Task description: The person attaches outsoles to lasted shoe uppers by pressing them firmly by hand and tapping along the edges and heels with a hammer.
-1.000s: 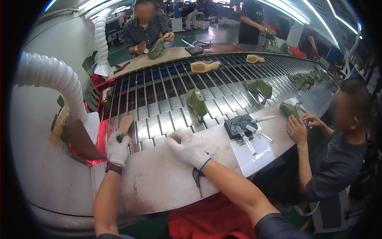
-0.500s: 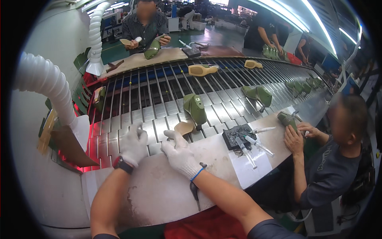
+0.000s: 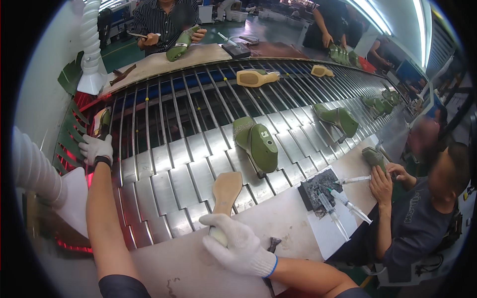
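My right hand [image 3: 239,246], in a white knit glove, is closed around the heel end of a tan shoe sole [image 3: 227,191]. The sole's broad front part points away from me, over the near edge of the slatted metal conveyor [image 3: 171,191]. At far left my gloved left hand [image 3: 98,149] reaches out with its fingers spread. Just beyond it stands a green shoe last with a pale sole [image 3: 102,122], beside green curtain strips [image 3: 74,121]. Another green shoe last [image 3: 262,145] lies bottom up on the conveyor ahead of my right hand. A dark metal tool [image 3: 273,243] lies partly hidden behind my right wrist.
Several syringes [image 3: 332,214] rest by a smeared black block [image 3: 318,191] on the bench. A co-worker [image 3: 422,213] handles a green last at right; another person [image 3: 166,25] stands across the conveyor. White ducts [image 3: 39,171] hang at left. Tan soles [image 3: 256,78] lie farther along.
My left hand has moved from the bench edge far left to beside the green last. My right hand has lifted the tan sole, which now extends from its grip. The view has shifted.
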The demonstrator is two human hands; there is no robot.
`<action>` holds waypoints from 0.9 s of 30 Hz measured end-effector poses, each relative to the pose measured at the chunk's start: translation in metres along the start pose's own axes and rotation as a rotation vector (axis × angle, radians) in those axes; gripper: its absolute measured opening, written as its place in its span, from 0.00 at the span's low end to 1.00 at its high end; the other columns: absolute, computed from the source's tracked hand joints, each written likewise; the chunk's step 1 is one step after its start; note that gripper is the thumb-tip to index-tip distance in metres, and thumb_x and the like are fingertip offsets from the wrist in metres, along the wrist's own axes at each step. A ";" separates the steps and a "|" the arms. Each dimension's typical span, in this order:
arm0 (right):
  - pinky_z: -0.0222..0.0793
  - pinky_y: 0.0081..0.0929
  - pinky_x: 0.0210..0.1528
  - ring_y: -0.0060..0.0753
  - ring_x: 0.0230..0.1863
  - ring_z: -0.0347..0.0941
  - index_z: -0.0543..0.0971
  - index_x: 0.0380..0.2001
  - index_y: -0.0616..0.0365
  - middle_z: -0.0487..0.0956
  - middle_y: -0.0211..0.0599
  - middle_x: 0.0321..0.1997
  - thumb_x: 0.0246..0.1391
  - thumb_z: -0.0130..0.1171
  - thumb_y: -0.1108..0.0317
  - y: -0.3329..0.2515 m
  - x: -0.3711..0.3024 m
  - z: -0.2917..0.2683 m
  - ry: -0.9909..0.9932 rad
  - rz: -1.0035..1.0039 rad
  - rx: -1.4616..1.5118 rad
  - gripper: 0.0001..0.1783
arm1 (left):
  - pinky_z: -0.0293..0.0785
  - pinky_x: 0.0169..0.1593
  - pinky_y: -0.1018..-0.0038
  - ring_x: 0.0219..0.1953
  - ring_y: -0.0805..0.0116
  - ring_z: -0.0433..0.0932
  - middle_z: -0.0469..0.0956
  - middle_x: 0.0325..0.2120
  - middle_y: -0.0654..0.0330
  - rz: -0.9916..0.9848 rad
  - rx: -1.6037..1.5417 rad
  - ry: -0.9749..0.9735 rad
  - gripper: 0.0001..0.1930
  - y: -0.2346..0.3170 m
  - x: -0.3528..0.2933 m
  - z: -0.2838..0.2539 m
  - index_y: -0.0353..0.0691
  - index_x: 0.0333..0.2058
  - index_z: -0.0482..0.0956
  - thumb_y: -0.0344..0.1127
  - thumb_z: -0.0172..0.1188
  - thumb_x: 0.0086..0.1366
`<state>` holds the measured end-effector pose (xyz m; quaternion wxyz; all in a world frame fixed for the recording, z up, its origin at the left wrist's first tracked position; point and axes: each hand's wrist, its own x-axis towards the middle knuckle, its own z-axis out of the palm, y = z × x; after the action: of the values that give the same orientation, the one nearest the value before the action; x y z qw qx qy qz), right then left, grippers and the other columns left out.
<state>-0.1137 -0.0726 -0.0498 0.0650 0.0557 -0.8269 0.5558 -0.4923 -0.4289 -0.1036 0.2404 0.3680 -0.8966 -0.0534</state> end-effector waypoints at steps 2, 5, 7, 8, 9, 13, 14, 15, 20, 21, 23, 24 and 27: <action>0.81 0.48 0.44 0.54 0.39 0.84 0.79 0.63 0.54 0.84 0.49 0.36 0.68 0.65 0.63 -0.004 -0.001 0.004 -0.034 0.003 -0.015 0.22 | 0.73 0.70 0.42 0.72 0.37 0.73 0.70 0.71 0.35 0.076 -0.115 -0.121 0.56 -0.022 0.055 0.023 0.38 0.77 0.57 0.62 0.76 0.62; 0.79 0.49 0.42 0.53 0.36 0.83 0.79 0.63 0.53 0.82 0.48 0.34 0.67 0.67 0.61 -0.005 -0.001 0.008 -0.105 0.024 -0.112 0.24 | 0.79 0.65 0.43 0.61 0.32 0.83 0.83 0.58 0.32 0.164 -0.162 -0.141 0.43 -0.032 0.093 0.057 0.34 0.69 0.69 0.51 0.74 0.61; 0.79 0.43 0.39 0.48 0.35 0.83 0.82 0.61 0.54 0.84 0.45 0.35 0.63 0.71 0.61 -0.006 0.002 0.003 -0.064 0.048 -0.166 0.25 | 0.80 0.63 0.43 0.59 0.33 0.84 0.85 0.54 0.34 0.176 -0.181 -0.130 0.39 -0.006 0.074 0.057 0.35 0.66 0.72 0.50 0.74 0.62; 0.82 0.39 0.44 0.47 0.38 0.85 0.77 0.63 0.62 0.85 0.48 0.42 0.67 0.66 0.68 -0.013 0.003 0.000 -0.193 0.060 -0.175 0.24 | 0.81 0.62 0.43 0.59 0.34 0.84 0.84 0.56 0.36 0.180 -0.163 -0.155 0.37 -0.007 0.082 0.053 0.37 0.66 0.72 0.49 0.73 0.64; 0.85 0.35 0.50 0.45 0.40 0.87 0.71 0.64 0.70 0.86 0.51 0.49 0.71 0.60 0.75 -0.017 0.003 -0.002 -0.322 0.070 -0.183 0.22 | 0.81 0.62 0.43 0.59 0.34 0.84 0.84 0.56 0.36 0.185 -0.161 -0.149 0.37 -0.009 0.082 0.052 0.37 0.66 0.72 0.49 0.73 0.64; 0.79 0.51 0.40 0.55 0.35 0.82 0.77 0.65 0.53 0.83 0.47 0.34 0.67 0.67 0.59 -0.006 0.004 0.006 -0.077 -0.054 -0.103 0.26 | 0.81 0.62 0.45 0.61 0.37 0.83 0.80 0.59 0.41 0.214 -0.032 -0.081 0.35 0.010 0.052 0.022 0.41 0.69 0.69 0.46 0.73 0.69; 0.79 0.48 0.40 0.53 0.35 0.83 0.79 0.62 0.53 0.83 0.47 0.34 0.65 0.69 0.60 -0.007 0.004 0.005 -0.086 -0.056 -0.126 0.25 | 0.81 0.62 0.45 0.61 0.37 0.82 0.79 0.59 0.42 0.257 -0.059 -0.047 0.36 0.008 0.047 0.010 0.42 0.70 0.68 0.46 0.73 0.69; 0.79 0.46 0.39 0.51 0.36 0.84 0.81 0.59 0.52 0.83 0.47 0.33 0.64 0.70 0.60 -0.009 0.005 0.006 -0.095 -0.058 -0.149 0.23 | 0.81 0.62 0.45 0.61 0.38 0.82 0.79 0.60 0.42 0.302 -0.087 -0.014 0.36 0.006 0.041 -0.001 0.43 0.70 0.68 0.45 0.73 0.69; 0.81 0.46 0.48 0.56 0.45 0.85 0.80 0.60 0.55 0.85 0.51 0.44 0.65 0.70 0.57 0.000 0.003 0.015 -0.041 -0.065 -0.077 0.24 | 0.79 0.62 0.49 0.59 0.39 0.82 0.80 0.57 0.41 0.474 -0.310 -0.037 0.42 0.015 -0.029 -0.068 0.41 0.72 0.69 0.48 0.76 0.63; 0.82 0.45 0.53 0.58 0.49 0.86 0.80 0.60 0.56 0.86 0.52 0.47 0.65 0.69 0.56 0.004 0.002 0.016 -0.009 -0.072 -0.012 0.25 | 0.79 0.62 0.51 0.58 0.39 0.82 0.81 0.56 0.40 0.508 -0.361 -0.052 0.43 0.014 -0.051 -0.087 0.38 0.71 0.71 0.47 0.76 0.61; 0.80 0.44 0.57 0.57 0.52 0.85 0.80 0.61 0.57 0.86 0.52 0.51 0.64 0.70 0.56 0.001 0.008 0.017 -0.012 -0.008 -0.024 0.26 | 0.80 0.61 0.51 0.58 0.40 0.82 0.81 0.57 0.41 0.611 -0.492 -0.006 0.44 -0.011 -0.082 -0.110 0.39 0.71 0.72 0.48 0.77 0.59; 0.79 0.44 0.61 0.56 0.56 0.85 0.79 0.61 0.58 0.86 0.51 0.55 0.64 0.70 0.56 -0.002 0.002 0.016 -0.003 0.084 -0.049 0.27 | 0.79 0.61 0.52 0.57 0.39 0.83 0.82 0.56 0.41 0.643 -0.577 -0.019 0.43 -0.020 -0.107 -0.129 0.36 0.68 0.75 0.48 0.78 0.58; 0.78 0.43 0.64 0.51 0.57 0.86 0.79 0.63 0.58 0.86 0.49 0.57 0.64 0.70 0.57 -0.021 -0.042 0.016 0.140 0.069 0.126 0.28 | 0.80 0.61 0.56 0.57 0.42 0.84 0.83 0.56 0.41 0.703 -0.807 -0.045 0.41 -0.070 -0.183 -0.181 0.33 0.69 0.75 0.36 0.79 0.57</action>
<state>-0.0695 -0.0942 -0.0440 0.0999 -0.0080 -0.7850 0.6113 -0.2508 -0.3396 -0.0350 0.3468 -0.0776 -0.8790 -0.3180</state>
